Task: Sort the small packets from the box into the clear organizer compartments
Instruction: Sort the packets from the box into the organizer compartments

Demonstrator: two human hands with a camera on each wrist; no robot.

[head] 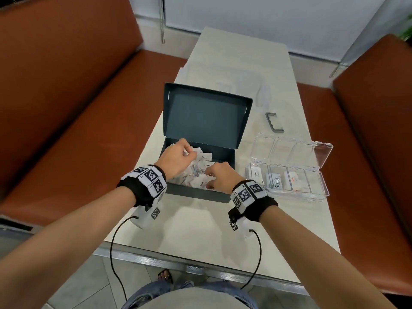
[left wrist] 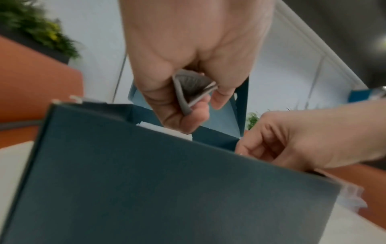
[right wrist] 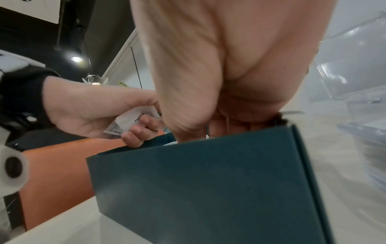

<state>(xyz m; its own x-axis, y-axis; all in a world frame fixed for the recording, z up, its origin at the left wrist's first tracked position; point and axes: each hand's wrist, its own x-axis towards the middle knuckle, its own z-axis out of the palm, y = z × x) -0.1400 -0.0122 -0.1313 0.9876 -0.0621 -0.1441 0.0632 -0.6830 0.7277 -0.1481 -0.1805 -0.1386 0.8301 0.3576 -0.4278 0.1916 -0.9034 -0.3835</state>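
Nearest us, our left hand (head: 176,156) was curled round a few packets (left wrist: 193,92) inside the dark box (head: 198,194), while our right hand (head: 219,176) dug among the loose packets there, fingers bent — whether they pinched one we could not tell. The box sat mid-table (head: 200,230), lid standing open at the far side. The clear organizer (head: 287,181) lay just right of it, its long axis running left to right, lid folded back — three compartments held packets, the rightmost looked bare. A grey handle (head: 273,122) lay beyond.
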